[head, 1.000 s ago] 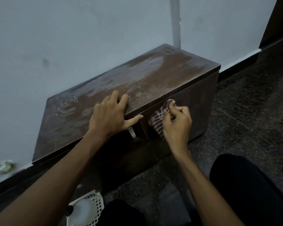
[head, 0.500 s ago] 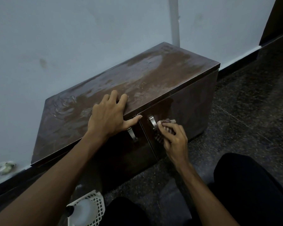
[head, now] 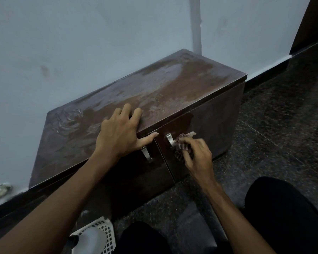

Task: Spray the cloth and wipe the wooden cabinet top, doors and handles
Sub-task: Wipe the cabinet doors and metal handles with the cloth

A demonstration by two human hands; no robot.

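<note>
A low dark wooden cabinet (head: 173, 92) stands against the wall, its top streaked with wet smears. My left hand (head: 121, 132) rests flat on the front edge of the top, thumb hanging over the left door. My right hand (head: 198, 154) grips a striped cloth (head: 182, 143) bunched against the right door (head: 213, 129), just beside the right metal handle (head: 170, 140). The left door's handle (head: 146, 154) shows below my left thumb.
A white lattice basket (head: 106, 230) with a white spray bottle (head: 90, 241) in it sits on the dark speckled floor at the bottom left. My dark-clothed knees fill the lower right. A pipe (head: 195, 24) runs up the wall behind the cabinet.
My right hand has carried the cloth down from the top edge of the right door to beside its handle. The left hand has stayed in place.
</note>
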